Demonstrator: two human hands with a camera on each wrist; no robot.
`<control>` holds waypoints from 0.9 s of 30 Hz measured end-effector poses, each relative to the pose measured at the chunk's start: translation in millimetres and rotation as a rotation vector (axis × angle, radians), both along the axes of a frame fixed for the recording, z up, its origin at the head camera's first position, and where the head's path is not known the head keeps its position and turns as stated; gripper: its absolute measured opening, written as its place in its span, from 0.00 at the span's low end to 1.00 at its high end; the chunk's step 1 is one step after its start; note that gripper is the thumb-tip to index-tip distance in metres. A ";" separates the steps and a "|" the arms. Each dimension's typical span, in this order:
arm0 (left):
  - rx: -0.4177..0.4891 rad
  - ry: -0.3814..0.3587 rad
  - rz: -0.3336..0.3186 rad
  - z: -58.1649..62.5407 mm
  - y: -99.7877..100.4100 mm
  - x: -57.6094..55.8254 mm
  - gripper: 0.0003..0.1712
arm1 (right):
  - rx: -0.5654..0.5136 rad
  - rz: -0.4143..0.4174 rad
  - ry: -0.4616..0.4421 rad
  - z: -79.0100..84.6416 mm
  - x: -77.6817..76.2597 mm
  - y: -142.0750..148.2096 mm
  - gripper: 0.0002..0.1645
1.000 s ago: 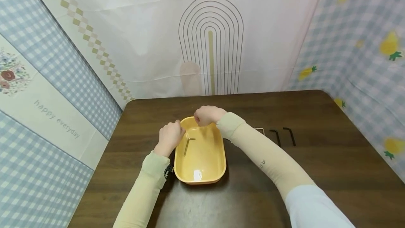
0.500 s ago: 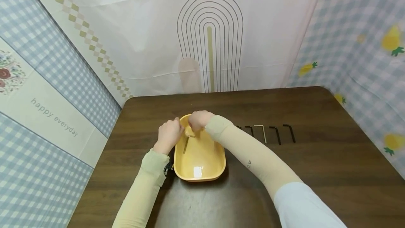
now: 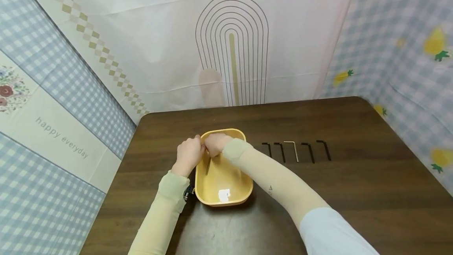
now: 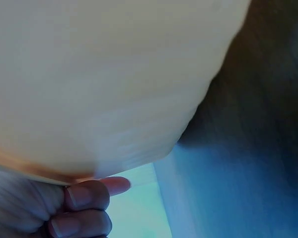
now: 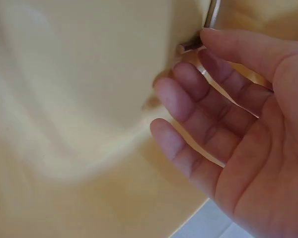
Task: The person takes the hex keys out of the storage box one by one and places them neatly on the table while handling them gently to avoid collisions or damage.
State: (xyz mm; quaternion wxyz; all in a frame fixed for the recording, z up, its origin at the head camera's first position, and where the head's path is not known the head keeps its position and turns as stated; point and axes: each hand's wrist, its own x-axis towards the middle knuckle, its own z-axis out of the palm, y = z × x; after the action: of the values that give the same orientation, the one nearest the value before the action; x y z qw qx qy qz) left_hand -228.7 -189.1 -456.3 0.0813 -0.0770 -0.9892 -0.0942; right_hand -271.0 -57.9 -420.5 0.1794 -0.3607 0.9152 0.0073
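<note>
In the head view, a yellow plastic tub point(image 3: 231, 182) stands on the dark wooden table. My left hand point(image 3: 189, 153) grips its left rim near the far corner; in the left wrist view, curled fingers point(image 4: 87, 196) show at the rim, against the tub's outer wall. Inside the tub lies a brass-coloured hex key point(image 3: 208, 167), its upper part hidden by my right hand point(image 3: 217, 143), which reaches in over the far end. Close up in the right wrist view, the thumb and index finger pinch the hex key point(image 5: 189, 45) near its bend, while the other fingers stay loosely curved.
Right of the tub lies a row of several hex keys: mostly black ones, such as the black hex key point(image 3: 308, 152) near the right end, and one pale hex key point(image 3: 291, 150). Patterned cloth hangs behind the table point(image 3: 354, 192) and on both sides.
My right hand has moved left and down into the tub, onto the hex key's upper end. Its arm has uncovered the row of hex keys. The left hand keeps its hold on the rim.
</note>
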 end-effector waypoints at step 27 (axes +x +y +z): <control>-0.005 -0.010 0.002 0.5 4.2 -2.2 0.10 | 0.019 -0.123 -0.154 -8.1 -2.4 11.0 0.16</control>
State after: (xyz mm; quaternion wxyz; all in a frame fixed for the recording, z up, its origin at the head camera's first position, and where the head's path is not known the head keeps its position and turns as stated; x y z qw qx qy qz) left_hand -230.9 -184.8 -455.8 0.0760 -0.0760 -0.9899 -0.0922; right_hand -273.4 -46.9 -428.6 0.2529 -0.3017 0.9190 -0.0227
